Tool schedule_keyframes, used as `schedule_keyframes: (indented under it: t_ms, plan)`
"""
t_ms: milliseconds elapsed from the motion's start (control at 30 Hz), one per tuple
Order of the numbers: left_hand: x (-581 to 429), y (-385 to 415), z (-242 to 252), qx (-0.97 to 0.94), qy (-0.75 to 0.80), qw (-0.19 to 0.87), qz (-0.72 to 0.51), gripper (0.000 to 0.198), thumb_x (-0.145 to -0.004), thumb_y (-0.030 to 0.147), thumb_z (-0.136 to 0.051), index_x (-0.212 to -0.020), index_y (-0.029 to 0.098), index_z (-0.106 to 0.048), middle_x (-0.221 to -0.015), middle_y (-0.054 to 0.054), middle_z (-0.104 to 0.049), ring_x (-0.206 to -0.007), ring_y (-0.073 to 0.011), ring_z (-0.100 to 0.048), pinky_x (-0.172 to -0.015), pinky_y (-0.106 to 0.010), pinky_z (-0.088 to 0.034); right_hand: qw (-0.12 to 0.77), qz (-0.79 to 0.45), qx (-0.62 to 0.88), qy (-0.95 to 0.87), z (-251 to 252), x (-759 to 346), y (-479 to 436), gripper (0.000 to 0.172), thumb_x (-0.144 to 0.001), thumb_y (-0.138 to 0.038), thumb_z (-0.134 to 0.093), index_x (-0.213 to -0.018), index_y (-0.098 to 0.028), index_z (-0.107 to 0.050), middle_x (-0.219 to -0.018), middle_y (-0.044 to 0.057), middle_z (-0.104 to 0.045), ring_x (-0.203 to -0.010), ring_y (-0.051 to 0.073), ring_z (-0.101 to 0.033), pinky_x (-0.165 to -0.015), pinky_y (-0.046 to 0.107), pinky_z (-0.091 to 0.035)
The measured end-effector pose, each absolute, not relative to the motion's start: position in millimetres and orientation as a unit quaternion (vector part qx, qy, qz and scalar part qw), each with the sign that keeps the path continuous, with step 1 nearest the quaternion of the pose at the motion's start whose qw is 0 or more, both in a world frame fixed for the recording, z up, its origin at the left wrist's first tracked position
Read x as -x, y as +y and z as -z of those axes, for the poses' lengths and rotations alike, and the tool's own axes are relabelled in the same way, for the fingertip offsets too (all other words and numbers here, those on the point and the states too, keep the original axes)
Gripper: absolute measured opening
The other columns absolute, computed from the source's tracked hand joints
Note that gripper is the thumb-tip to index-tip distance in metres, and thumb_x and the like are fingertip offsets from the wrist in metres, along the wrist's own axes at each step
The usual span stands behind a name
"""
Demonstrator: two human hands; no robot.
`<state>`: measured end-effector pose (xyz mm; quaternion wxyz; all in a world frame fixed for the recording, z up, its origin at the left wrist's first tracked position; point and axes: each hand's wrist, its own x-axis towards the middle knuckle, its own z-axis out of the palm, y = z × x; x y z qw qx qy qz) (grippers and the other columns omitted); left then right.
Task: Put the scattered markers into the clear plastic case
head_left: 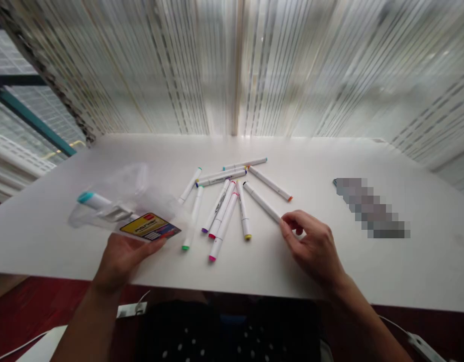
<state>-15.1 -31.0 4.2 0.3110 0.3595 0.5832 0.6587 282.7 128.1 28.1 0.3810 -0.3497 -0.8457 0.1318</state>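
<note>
My left hand (pixel 122 256) is closed on a clear plastic marker case (pixel 141 193) with a yellow and blue label, held up over the left of the table. Inside the case lies a white marker with a turquoise end (pixel 92 199). At the right, thumb and fingers of my right hand (pixel 310 241) pinch the near end of a white marker with a black far end (pixel 262 201), which slants across the tabletop. Beside it, a yellow-ended marker (pixel 244 213), a pink-ended marker (pixel 224 226) and several other white markers are spread out.
The white table (pixel 367 271) meets a wall of vertical blinds (pixel 235 75) at the back. A blurred-out object (pixel 371 208) lies on its right side. An orange-ended marker (pixel 271 184) rests farther back. Below the front edge are a white power strip (pixel 131 309) and cables.
</note>
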Motion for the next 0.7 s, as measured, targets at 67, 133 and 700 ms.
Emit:
schedule_keyframes:
  t_ms: [67, 133, 700]
  plan:
    - [16, -27, -6, -0.376, 0.561, 0.315, -0.667, 0.04, -0.06, 0.017, -0.083, -0.097, 0.025, -0.071, -0.096, 0.001, -0.075, -0.091, -0.0213, -0.069, -0.084, -0.027, -0.059, 0.379, -0.136, 0.358, -0.843, -27, -282, 129, 0.018, -0.085, -0.024, -0.049, -0.07, -0.017, -0.054, -0.066, 0.003, -0.057, -0.061, 0.014, -0.052, -0.06, 0.026, -0.041]
    - [15, -25, -8, -0.388, 0.541, 0.316, -0.676, 0.042, -0.06, 0.016, -0.082, -0.099, 0.024, -0.07, -0.096, -0.001, -0.075, -0.089, -0.0225, -0.07, -0.084, -0.031, -0.059, 0.383, -0.134, 0.365, -0.838, -27, -283, 129, 0.018, -0.084, -0.026, -0.049, -0.07, -0.017, -0.056, -0.066, 0.003, -0.058, -0.06, 0.015, -0.053, -0.059, 0.027, -0.041]
    - [0, -27, -26, -0.457, 0.528, 0.327, -0.637, 0.044, -0.058, 0.024, -0.082, -0.096, 0.012, -0.063, -0.106, -0.012, -0.07, -0.101, -0.031, -0.065, -0.093, -0.045, -0.051, 0.436, -0.256, 0.235, -0.83, -62, -254, 101, 0.035, -0.082, -0.031, -0.063, -0.112, -0.015, -0.054, -0.091, 0.007, -0.062, -0.061, 0.011, -0.055, -0.056, 0.025, -0.051]
